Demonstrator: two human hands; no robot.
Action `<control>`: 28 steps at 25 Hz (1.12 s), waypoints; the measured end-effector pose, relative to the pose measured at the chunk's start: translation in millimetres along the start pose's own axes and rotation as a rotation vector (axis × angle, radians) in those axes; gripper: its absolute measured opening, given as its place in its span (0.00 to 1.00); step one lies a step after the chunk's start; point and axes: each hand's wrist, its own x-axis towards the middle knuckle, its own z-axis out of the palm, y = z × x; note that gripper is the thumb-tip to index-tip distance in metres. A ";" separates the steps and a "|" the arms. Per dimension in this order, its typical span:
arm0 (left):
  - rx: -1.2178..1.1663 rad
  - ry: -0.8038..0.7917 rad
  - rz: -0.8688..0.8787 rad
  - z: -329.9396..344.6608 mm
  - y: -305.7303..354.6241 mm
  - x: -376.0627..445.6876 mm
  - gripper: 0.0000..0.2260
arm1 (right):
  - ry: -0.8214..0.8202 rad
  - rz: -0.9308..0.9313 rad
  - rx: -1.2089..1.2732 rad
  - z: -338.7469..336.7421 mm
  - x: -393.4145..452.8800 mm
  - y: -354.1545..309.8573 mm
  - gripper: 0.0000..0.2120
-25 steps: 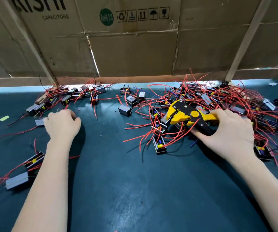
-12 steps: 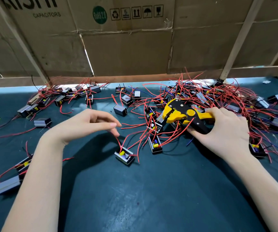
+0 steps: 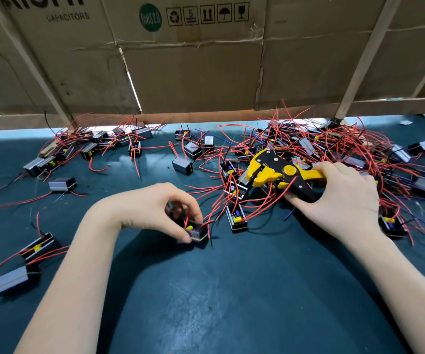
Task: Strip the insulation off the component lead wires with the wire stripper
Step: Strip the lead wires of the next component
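Picking up the next part

Our left hand [image 3: 155,213] pinches a small black boxed component [image 3: 196,232]; our right hand [image 3: 344,198] grips the yellow-and-black wire stripper [image 3: 277,172]. Next, we feed its red leads [image 3: 207,223] in.

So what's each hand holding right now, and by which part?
Left hand pinches a small component by its sides. Right hand holds the wire stripper by its handles.
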 end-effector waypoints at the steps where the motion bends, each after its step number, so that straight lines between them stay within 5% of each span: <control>1: -0.007 0.013 0.004 1.3 1.5 2.4 0.11 | 0.002 -0.001 0.000 -0.3 0.0 -0.1 0.28; 3: -0.027 0.092 0.034 0.1 3.5 2.4 0.09 | 0.010 -0.001 0.008 -1.5 0.1 -1.0 0.28; 6: -0.097 0.428 0.140 -0.3 5.7 5.9 0.11 | 0.004 0.007 0.011 -2.6 0.1 -1.9 0.28; 10: -0.430 0.743 0.234 15.1 21.5 27.3 0.09 | 0.012 0.017 0.030 -4.8 0.4 -3.6 0.28; 16: -0.099 0.771 0.051 45.7 28.6 47.0 0.14 | 0.017 0.028 0.050 -6.5 0.1 -3.6 0.28; 21: 0.086 0.859 0.111 51.6 31.4 48.1 0.09 | 0.024 0.014 0.045 -5.5 0.4 -4.5 0.27; 28: -0.322 0.944 0.371 42.1 41.2 41.9 0.11 | 0.027 0.021 0.057 -5.5 0.8 -4.1 0.27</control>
